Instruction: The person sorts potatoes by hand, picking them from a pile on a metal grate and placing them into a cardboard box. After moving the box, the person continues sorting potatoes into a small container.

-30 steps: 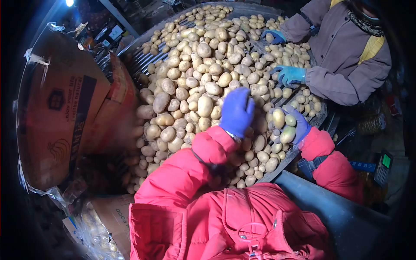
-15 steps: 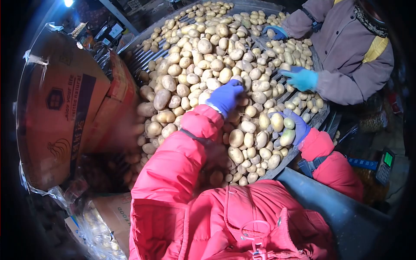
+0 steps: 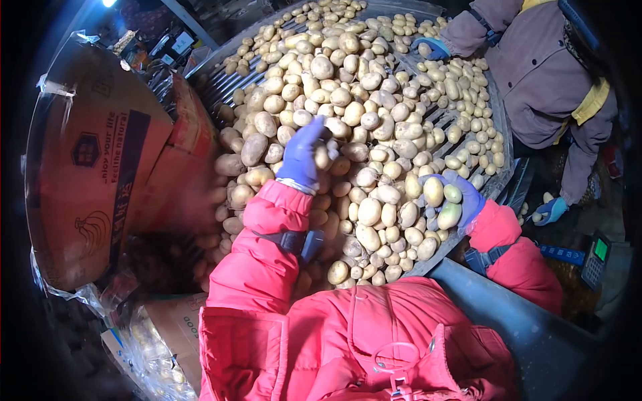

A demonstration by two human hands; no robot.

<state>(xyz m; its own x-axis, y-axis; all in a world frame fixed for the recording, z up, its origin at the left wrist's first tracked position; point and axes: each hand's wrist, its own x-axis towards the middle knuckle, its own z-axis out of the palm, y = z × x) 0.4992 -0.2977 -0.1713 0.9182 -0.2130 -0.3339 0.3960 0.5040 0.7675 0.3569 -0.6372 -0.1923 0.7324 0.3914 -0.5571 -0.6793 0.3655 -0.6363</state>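
A large heap of potatoes (image 3: 321,67) covers a slatted metal table. My left hand (image 3: 301,157), in a purple glove, is over the near middle of the heap with its fingers curled round a potato (image 3: 322,158). My right hand (image 3: 470,198), also gloved in purple, rests at the right edge of the pile. Its fingers hold several potatoes, among them a yellow potato (image 3: 433,192) and a greenish potato (image 3: 449,215). Smaller potatoes lie just beneath and beside that hand.
Across the table a co-worker in a grey-brown jacket (image 3: 535,80) has one gloved hand (image 3: 431,48) at the potatoes and another gloved hand (image 3: 552,211) low beside the table. A cardboard box (image 3: 57,180) stands left, a grey bin (image 3: 515,321) near right, and a digital display (image 3: 595,257) beyond it.
My left hand has moved left and towards me, and a potato now shows in it. My right hand stays nearly still. The co-worker's nearer hand has left the heap and gone down beside the table.
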